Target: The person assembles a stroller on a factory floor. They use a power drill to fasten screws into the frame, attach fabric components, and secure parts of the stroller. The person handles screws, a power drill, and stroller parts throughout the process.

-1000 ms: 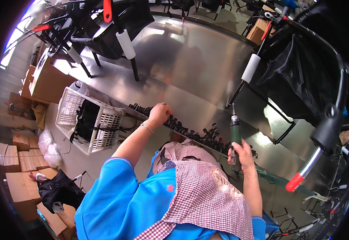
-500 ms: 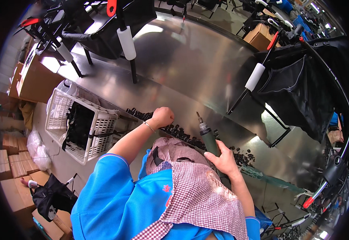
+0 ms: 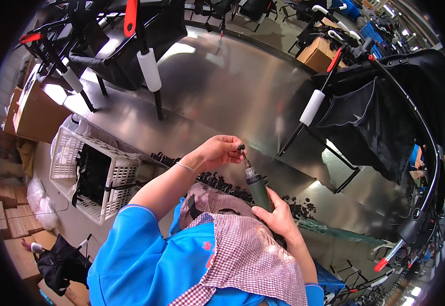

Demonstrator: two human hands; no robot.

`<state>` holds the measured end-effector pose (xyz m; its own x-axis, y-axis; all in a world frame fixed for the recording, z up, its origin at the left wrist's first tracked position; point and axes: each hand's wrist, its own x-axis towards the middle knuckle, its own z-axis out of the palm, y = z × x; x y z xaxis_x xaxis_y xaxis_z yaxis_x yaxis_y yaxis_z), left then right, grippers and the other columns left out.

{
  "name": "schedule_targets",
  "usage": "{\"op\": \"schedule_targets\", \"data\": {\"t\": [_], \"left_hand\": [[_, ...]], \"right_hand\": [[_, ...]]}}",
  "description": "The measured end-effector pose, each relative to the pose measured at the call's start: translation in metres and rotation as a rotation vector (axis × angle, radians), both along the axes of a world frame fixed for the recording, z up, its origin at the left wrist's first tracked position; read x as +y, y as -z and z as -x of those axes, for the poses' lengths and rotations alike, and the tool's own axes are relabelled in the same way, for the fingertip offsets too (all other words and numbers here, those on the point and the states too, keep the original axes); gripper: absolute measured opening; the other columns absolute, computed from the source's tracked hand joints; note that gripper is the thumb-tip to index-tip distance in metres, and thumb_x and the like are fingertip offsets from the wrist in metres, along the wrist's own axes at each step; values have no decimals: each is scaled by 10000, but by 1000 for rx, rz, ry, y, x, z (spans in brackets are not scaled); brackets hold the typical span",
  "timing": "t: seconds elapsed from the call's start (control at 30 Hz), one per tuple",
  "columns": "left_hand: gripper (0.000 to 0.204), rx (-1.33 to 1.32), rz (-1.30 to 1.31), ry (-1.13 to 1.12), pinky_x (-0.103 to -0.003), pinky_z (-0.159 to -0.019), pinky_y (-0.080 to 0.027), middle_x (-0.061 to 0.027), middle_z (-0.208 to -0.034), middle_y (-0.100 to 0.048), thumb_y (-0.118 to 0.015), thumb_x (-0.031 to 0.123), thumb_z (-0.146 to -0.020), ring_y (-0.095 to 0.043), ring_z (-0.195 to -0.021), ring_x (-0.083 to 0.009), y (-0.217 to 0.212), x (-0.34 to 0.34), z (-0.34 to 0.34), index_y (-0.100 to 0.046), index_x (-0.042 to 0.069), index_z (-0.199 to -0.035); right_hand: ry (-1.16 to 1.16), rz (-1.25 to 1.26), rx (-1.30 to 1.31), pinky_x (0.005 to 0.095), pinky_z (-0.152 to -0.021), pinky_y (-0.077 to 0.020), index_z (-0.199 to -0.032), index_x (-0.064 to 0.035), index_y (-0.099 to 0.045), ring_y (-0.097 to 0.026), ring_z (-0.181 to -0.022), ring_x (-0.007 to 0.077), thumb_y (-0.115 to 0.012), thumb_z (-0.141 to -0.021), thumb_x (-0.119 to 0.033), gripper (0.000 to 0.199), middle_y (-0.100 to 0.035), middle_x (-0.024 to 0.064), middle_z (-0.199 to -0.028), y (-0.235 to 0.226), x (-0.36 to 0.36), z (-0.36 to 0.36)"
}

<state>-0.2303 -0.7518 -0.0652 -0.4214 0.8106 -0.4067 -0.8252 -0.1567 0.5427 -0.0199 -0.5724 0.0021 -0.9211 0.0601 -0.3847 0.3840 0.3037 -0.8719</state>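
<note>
My right hand (image 3: 279,218) grips a dark green power screwdriver (image 3: 257,188) held upright, its bit pointing up toward my left hand. My left hand (image 3: 217,152) pinches a small black screw (image 3: 241,148) at the tip of the bit. Both hands are above the near edge of a shiny steel table (image 3: 232,97). A row of small black parts (image 3: 222,183) lies along that edge just below my hands. I wear blue sleeves and a red checked apron (image 3: 248,255).
A black fabric stroller frame (image 3: 380,112) with a white foam grip stands on the table at right. More folded black frames (image 3: 130,46) stand at the far left. A white plastic crate (image 3: 87,173) with black parts sits at lower left, cardboard boxes beyond it.
My right hand has swung the screwdriver from the right toward the middle and raised it. My left hand has lifted off the row of black parts and now holds a screw at the bit.
</note>
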Motion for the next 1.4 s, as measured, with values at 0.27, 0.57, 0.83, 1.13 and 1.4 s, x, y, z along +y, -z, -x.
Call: {"op": "schedule_targets", "data": {"t": [0.27, 0.57, 0.83, 1.13, 1.4], "left_hand": [[102, 343, -41, 142, -322, -795, -557, -79, -875, -649, -567, 112, -942, -660, -793, -176, -21, 24, 22, -578, 19, -901], [59, 296, -370, 292, -354, -807, -558, -92, -893, -650, -590, 78, -916, -651, -841, -184, -39, 81, 41, -601, 19, -915], [119, 519, -174, 475, -340, -812, -568, -98, -870, -654, -560, 108, -945, -680, -815, -206, -54, 115, 58, -588, -7, -929], [358, 1003, 8, 14, -309, -817, -513, -80, -1033, -657, -659, 172, -880, -607, -940, -158, -105, 239, 117, -592, -8, -1182], [439, 1317, 55, -267, -321, -987, -421, -195, -1178, -605, -603, 15, -764, -575, -1121, -268, -124, 361, 154, -566, -30, -1200]], "right_hand": [[207, 876, -305, 239, -691, -462, -1284, 0, -492, -573, -734, 120, -668, -879, -302, 535, -610, 75, -845, -8, 20, -12], [175, 1147, -152, 231, -440, -456, -1443, -36, -264, -507, -470, 122, -596, -865, -526, 827, -542, 99, -724, -11, 26, -24], [417, 64, 67, 302, -816, -498, -1288, 13, -494, -626, -865, 173, -735, -813, -237, 589, -652, 101, -979, -17, 14, -12], [640, 150, 176, 265, -642, -510, -1133, -4, -530, -607, -708, 119, -727, -840, -266, 440, -599, 34, -827, -10, 24, -26], [700, 289, 163, 281, -515, -507, -1123, 0, -476, -600, -568, 147, -698, -860, -201, 399, -584, 50, -749, -26, 18, -31]]}}
